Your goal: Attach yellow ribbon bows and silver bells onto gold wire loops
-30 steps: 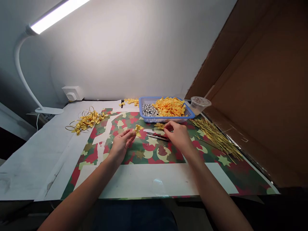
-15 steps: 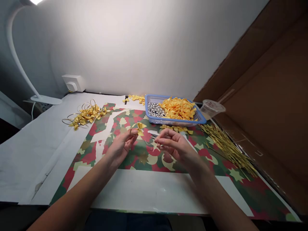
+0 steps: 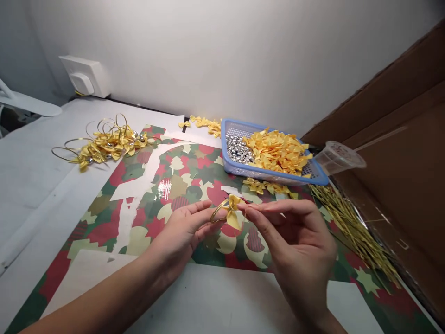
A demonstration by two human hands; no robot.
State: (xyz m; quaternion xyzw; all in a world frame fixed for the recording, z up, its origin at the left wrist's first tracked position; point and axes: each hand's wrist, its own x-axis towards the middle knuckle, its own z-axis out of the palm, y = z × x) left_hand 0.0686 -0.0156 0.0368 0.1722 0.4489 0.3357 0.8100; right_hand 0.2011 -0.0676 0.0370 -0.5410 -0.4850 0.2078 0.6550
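Note:
Both hands meet above the patterned paper [image 3: 146, 199] in the middle of the table. My left hand [image 3: 184, 232] pinches a gold wire loop with a small yellow bow [image 3: 230, 209] on it. My right hand [image 3: 295, 246] pinches the same piece from the right, its fingertips on the bow. Behind them stands a blue basket [image 3: 239, 172] holding yellow bows [image 3: 276, 150] and silver beads [image 3: 238, 148]. A few loose bows [image 3: 266, 187] lie in front of the basket.
A pile of finished gold loops with bows [image 3: 104, 141] lies at the back left. Gold wire strips [image 3: 351, 222] lie along the right, beside a clear plastic cup [image 3: 339, 157] and a brown cardboard wall [image 3: 399, 139]. A wall socket [image 3: 83, 76] and a lamp base [image 3: 28, 104] are at far left.
My right hand left the table near the scissors and came up to the left hand. Both now hold the loop with the bow nearer to me. The view dipped downward.

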